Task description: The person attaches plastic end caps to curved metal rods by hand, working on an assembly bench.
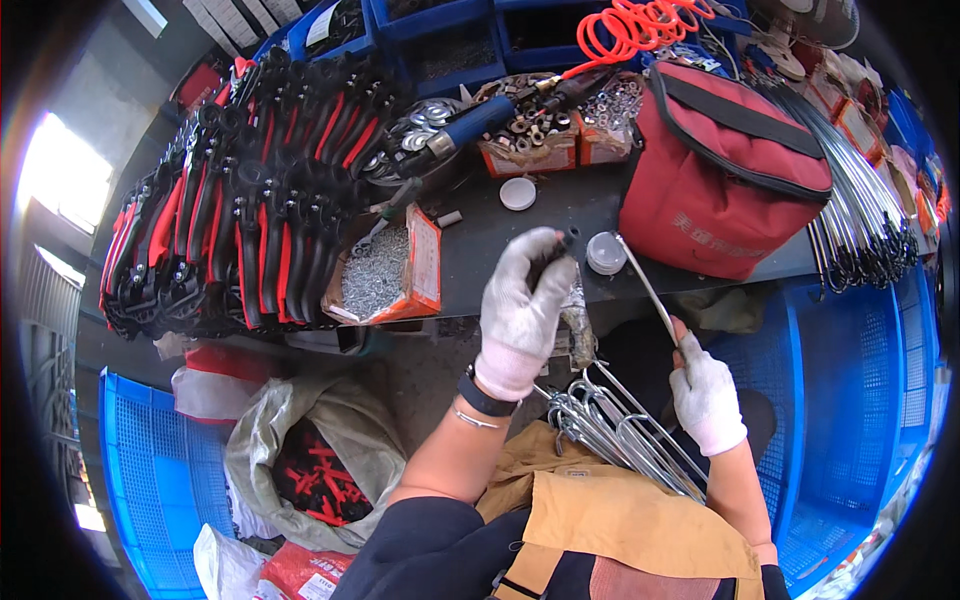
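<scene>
Landmark: red bag [715,180] on the dark worktop [480,245]. Left hand [520,315] (white glove) just left of the bag's lower corner, clenched round a small black part [556,250]. Right hand [705,395] below the bag, grasping a thin metal rod [645,285] angled up toward it. Bundle of hooked rods [610,425] rests on the lap, farther below the bag.

- A workshop, at an assembly bench [520,235].
- Stacked black-and-red tool handles [240,200], open boxes of screws [385,270] and nuts [530,125].
- Blue parts bins [440,30], blue plastic crates [850,390], bundled metal rods [860,210], coiled orange air hose [640,25].
</scene>
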`<state>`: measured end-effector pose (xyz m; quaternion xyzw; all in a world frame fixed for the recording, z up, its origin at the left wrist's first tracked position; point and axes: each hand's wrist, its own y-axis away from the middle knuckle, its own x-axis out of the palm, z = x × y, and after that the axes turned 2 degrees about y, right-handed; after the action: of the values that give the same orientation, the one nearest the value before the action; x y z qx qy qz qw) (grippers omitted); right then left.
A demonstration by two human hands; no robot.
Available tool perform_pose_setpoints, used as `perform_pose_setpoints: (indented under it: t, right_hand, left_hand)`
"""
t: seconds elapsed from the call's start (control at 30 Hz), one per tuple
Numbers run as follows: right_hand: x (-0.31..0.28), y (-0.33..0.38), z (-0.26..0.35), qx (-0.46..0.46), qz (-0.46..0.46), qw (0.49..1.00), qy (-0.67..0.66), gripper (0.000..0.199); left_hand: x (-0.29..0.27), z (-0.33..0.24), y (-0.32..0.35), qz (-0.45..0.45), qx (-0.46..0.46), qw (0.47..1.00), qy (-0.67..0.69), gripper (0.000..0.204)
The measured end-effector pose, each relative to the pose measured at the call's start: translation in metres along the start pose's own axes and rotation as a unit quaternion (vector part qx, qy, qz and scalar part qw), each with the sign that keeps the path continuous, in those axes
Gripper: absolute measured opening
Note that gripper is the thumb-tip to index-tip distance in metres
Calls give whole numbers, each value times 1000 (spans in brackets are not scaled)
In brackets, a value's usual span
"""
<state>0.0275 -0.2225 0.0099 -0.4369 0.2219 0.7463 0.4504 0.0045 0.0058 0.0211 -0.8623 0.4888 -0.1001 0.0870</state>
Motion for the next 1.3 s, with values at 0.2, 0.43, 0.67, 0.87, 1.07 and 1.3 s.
perform_pose_setpoints:
  t: [0.2, 0.43, 0.67, 0.87, 1.07, 1.3]
  right_hand:
    - [-21, 7, 20, 91, 58, 955, -275, 44]
    - [-47, 23, 40, 92, 103, 917, -375, 42]
    - [-39, 36, 28, 128, 67, 904, -403, 41]
    - [-17, 50, 12, 112, 46, 899, -421, 41]
    - [-14, 62, 12, 99, -36, 938, -331, 39]
    - [-22, 69, 2, 138, -26, 904, -403, 41]
  left_hand:
    - [2, 18, 9, -38, 36, 995, -81, 26]
    - [10, 22, 9, -58, 117, 987, -88, 24]
    - [31, -1, 16, 31, 41, 994, -94, 23]
    - [57, -8, 6, 155, -243, 834, 471, 23]
    - [89, -18, 0, 123, 174, 966, -147, 60]
    - [85, -45, -24, 315, 425, 809, -256, 29]
